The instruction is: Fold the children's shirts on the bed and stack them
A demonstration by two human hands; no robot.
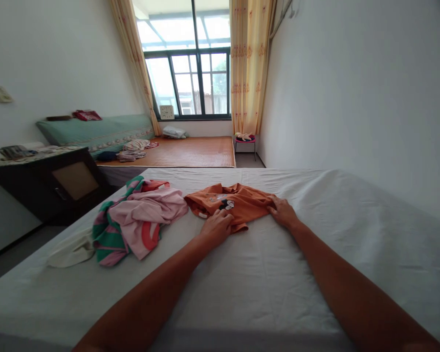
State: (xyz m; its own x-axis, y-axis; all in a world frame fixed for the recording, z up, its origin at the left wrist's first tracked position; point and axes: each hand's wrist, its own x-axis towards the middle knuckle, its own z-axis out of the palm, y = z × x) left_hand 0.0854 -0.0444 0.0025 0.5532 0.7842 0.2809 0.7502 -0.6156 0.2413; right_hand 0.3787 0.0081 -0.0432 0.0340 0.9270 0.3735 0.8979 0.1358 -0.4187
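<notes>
An orange T-shirt (238, 201) with a cartoon print lies partly folded on the white bed sheet (315, 244). My left hand (217, 227) presses on its near edge, fingers curled over the cloth. My right hand (283, 211) holds the shirt's right edge, fingers pinching the fabric. Both arms reach forward across the bed.
A heap of pink and green striped clothes (135, 220) lies left of the shirt. A dark cabinet (55, 186) stands to the left. Beyond are a low platform with a mat (190, 151), a green cushion (95, 131), a small stool (245, 141) and a window with curtains (249, 63).
</notes>
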